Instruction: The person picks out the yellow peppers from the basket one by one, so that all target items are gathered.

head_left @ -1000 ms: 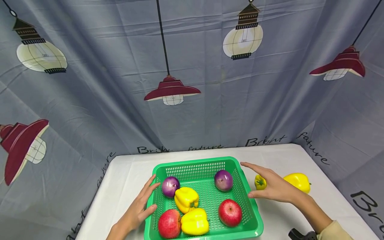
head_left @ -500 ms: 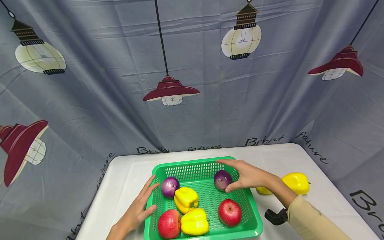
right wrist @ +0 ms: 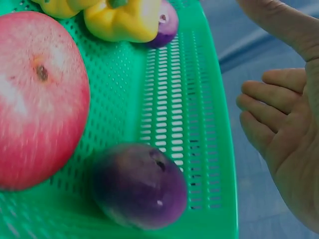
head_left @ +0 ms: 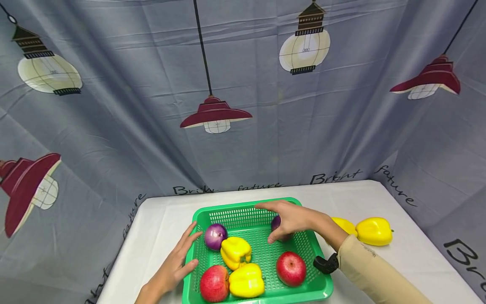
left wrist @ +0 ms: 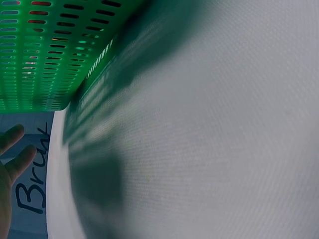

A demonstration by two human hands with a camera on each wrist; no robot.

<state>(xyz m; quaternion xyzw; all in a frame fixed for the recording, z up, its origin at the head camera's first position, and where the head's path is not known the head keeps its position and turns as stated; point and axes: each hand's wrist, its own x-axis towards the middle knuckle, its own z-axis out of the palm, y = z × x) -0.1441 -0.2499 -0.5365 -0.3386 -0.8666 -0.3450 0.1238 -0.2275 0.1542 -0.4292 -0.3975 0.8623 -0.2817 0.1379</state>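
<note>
Over the back right of a green perforated basket (head_left: 228, 206), my right hand (head_left: 294, 217) hovers with fingers extended and thumb apart, holding nothing. It partly covers a round purple vegetable (head_left: 276, 223), which the right wrist view shows lying on the basket floor. My left hand (head_left: 172, 264) is beside the basket's left rim, fingers spread. Inside the basket are another round purple vegetable (head_left: 215, 236), two yellow bell peppers (head_left: 236, 251) and two red apples, one at front left (head_left: 214, 283), the other at front right (head_left: 291, 269).
Two more yellow bell peppers (head_left: 374, 231) lie on the white table (head_left: 167, 215) right of the basket, one partly behind my right forearm. A black wrist device (head_left: 326, 265) hangs below that wrist. Grey curtains (head_left: 243, 156) with printed lamps enclose the table.
My right hand has moved left from outside the basket's right rim to above its back right part. The left hand and the basket's contents have stayed put.
</note>
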